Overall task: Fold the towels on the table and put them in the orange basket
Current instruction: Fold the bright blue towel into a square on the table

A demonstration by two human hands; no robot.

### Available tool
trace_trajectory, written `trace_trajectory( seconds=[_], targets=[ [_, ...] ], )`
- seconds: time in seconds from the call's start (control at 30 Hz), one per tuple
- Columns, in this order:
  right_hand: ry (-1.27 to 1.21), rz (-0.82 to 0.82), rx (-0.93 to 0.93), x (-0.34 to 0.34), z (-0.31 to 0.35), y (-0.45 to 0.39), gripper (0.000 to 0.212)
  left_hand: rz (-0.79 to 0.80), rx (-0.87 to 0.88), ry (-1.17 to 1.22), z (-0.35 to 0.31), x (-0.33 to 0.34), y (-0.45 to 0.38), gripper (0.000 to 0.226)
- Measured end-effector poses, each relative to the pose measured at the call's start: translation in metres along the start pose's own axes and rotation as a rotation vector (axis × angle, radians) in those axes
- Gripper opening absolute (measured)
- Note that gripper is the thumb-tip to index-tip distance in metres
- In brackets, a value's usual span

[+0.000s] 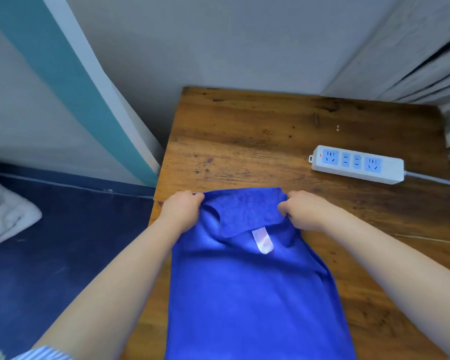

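Gripping the far corners of the blue towel (247,294), the left hand (181,213) and right hand (303,210) each have their fingers curled tightly around the cloth, with no gap between fingers and fabric. The towel lies lengthwise on the wooden table (257,136), near the table's left edge. Its far end is turned back toward the person, forming a short flap. A white label (263,240) shows just below the flap.

Likely faults from this position:
- Uneven pull. If one hand leads the other, the fold line will probably skew and the edges will not meet.
- Overhang. The left hand sits just at the table's left edge. Any drift to that side may let the cloth slide off toward the dark blue floor (63,255).
- Snagging. The power strip (357,163) lies well apart on the right, but a wide sweep could catch its cable (434,179).

Open tabletop extends beyond the towel toward the wall (218,42) and to the right, up to the power strip. The left side offers no margin. The orange basket is not in view, so its position cannot be stated.
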State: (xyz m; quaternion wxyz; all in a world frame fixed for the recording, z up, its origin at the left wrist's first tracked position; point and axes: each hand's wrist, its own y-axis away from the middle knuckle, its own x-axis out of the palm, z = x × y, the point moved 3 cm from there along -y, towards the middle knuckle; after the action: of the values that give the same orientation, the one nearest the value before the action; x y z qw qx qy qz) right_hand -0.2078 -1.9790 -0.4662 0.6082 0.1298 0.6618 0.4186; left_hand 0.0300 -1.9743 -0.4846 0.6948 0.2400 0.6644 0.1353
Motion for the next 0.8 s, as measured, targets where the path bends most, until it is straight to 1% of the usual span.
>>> trace_trajectory(
  seconds=[0.07,0.13,0.27,0.33,0.43,0.53,0.67,0.8],
  targets=[
    [0.067,-0.031,0.078,-0.001,-0.015,0.002,0.03,-0.03,-0.042,-0.046,0.007,-0.001,-0.003,0.023],
    [0.083,-0.078,0.161,-0.001,-0.026,0.0,0.032,-0.065,-0.064,-0.08,0.011,-0.003,-0.007,0.023],
    [-0.092,-0.182,0.293,0.001,-0.041,-0.004,0.031,-0.101,-0.097,-0.119,0.016,-0.003,-0.017,0.028],
    [-0.15,-0.218,0.296,0.006,-0.044,-0.005,0.03,-0.092,-0.121,-0.077,0.019,0.0,-0.02,0.029],
    [-0.327,-0.264,0.29,0.016,-0.049,-0.004,0.024,-0.101,-0.13,0.119,0.024,0.006,-0.019,0.026],
    [-0.491,-0.316,0.273,0.018,-0.056,-0.003,0.019,-0.118,-0.046,0.263,0.029,0.008,-0.014,0.022],
    [-0.508,-0.3,0.221,0.012,-0.058,-0.007,0.017,-0.169,0.032,0.371,0.038,0.0,-0.005,0.021],
    [-0.493,-0.232,0.185,0.007,-0.056,-0.015,0.016,-0.205,0.02,0.38,0.045,-0.008,-0.003,0.021]
  ],
)
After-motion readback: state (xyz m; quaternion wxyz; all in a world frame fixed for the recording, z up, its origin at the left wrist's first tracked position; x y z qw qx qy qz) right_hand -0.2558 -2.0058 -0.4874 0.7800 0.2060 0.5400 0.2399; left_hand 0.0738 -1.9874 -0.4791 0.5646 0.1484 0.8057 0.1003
